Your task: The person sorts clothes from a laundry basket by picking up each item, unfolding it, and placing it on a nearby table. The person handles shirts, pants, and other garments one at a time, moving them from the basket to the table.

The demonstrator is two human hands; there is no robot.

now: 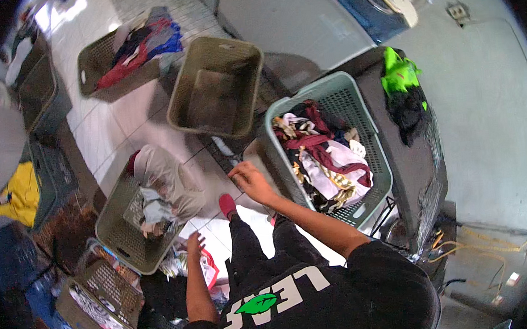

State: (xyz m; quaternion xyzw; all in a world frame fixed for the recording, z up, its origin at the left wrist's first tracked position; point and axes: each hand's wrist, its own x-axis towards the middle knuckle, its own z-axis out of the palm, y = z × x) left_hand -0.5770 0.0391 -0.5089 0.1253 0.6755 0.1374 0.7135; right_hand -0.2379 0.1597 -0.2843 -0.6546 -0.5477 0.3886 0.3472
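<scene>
My right hand [249, 178] is raised in front of me, just left of a grey-green plastic laundry basket [386, 155] heaped with crumpled clothes [332, 159] in maroon, white and patterned cloth. Its fingers are bent and hold nothing visible. Lower down, my left hand [196, 242] is beside an olive plastic basket [111, 236] and appears to hold nothing, its fingers slightly apart. Beige and light grey garments [167, 183] lie in that basket and over its rim. Ahead, an olive basket [215, 87] stands with its bare bottom showing.
Further baskets with clothes stand at the top [118, 85], lower left [89, 312] and far left, one with a yellow cloth [21, 195]. A green and black bundle [401, 88] lies on a dark surface at right. Yellow cables [474, 245] and power plugs are at lower right.
</scene>
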